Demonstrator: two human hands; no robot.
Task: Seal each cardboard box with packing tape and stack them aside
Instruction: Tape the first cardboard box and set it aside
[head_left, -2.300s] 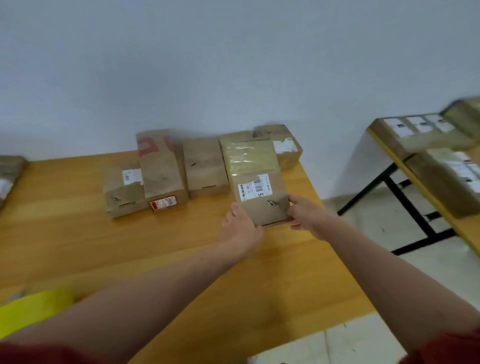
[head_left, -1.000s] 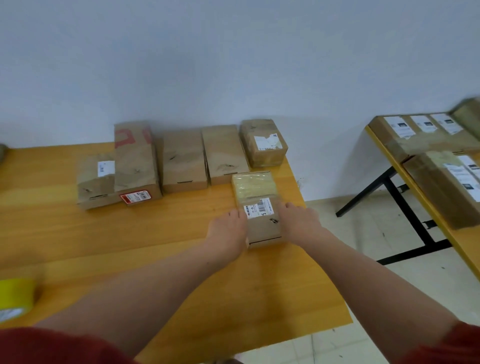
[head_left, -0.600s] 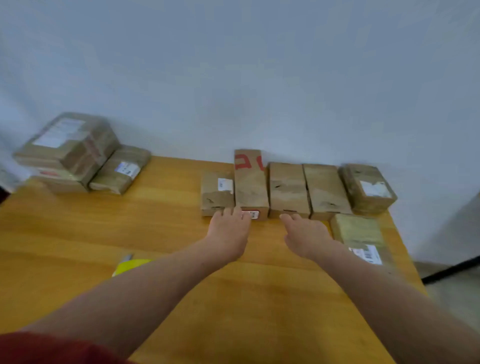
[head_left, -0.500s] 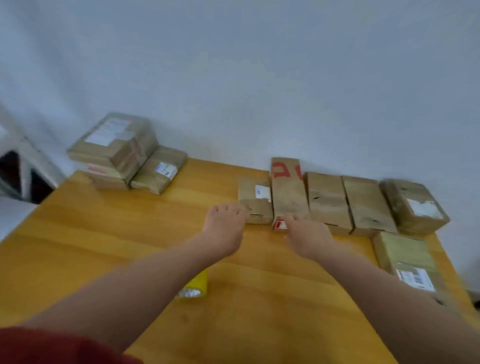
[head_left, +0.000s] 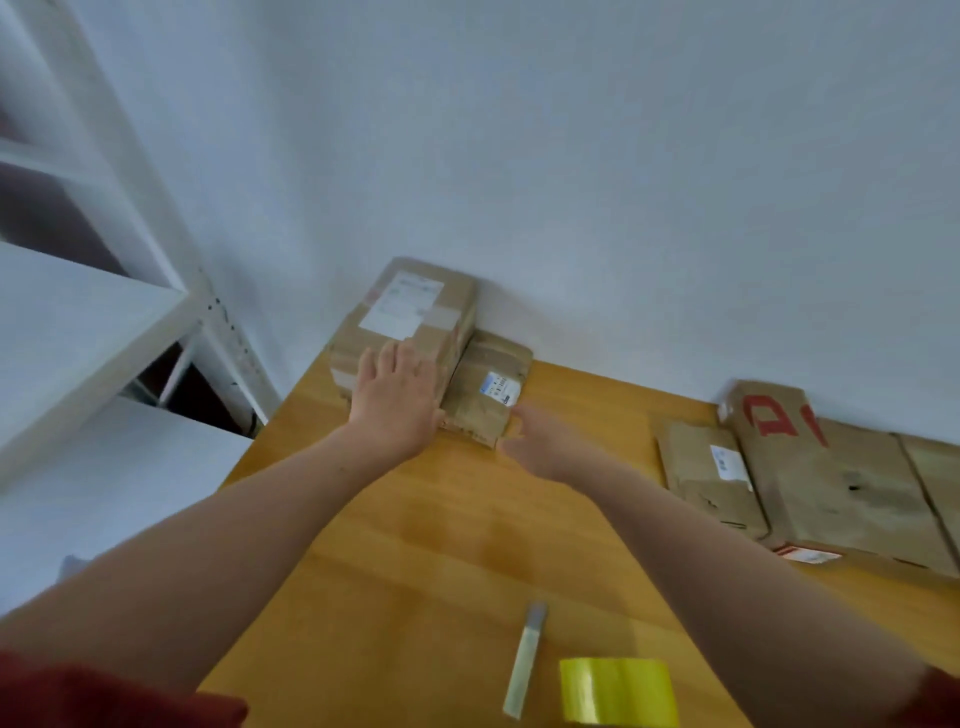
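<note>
1. Nearest the person, the yellow tape roll (head_left: 618, 696) is lying on the wooden table (head_left: 415, 571) with a pale cutter (head_left: 527, 660) just beside it, and neither hand is touching them
2. Further out on the right, a row of brown boxes is sitting near the wall, among them a labelled box (head_left: 711, 478) and a red-marked box (head_left: 831, 478); the tape-covered box that both hands were setting down in front of this row a moment ago is now lying outside the picture, because the view has been swinging left
3. The right hand (head_left: 540, 441) is reaching the near right corner of a small box (head_left: 488, 395) in the far left corner of the table; it is blurred, so whether its fingers are gripping the corner or only touching it cannot be told
4. The left hand (head_left: 397, 400) is lying flat with straight, slightly spread fingers on the near end of a bigger box (head_left: 410, 317), which is sitting on another box and touching the small one
5. Beyond them, a white shelf (head_left: 78, 322) is standing left of the table
6. Judging from this, one box is finished and put aside, and the person is probably fetching the next from this pile, most likely the small box; the tape and cutter are waiting close by for sealing it
</note>
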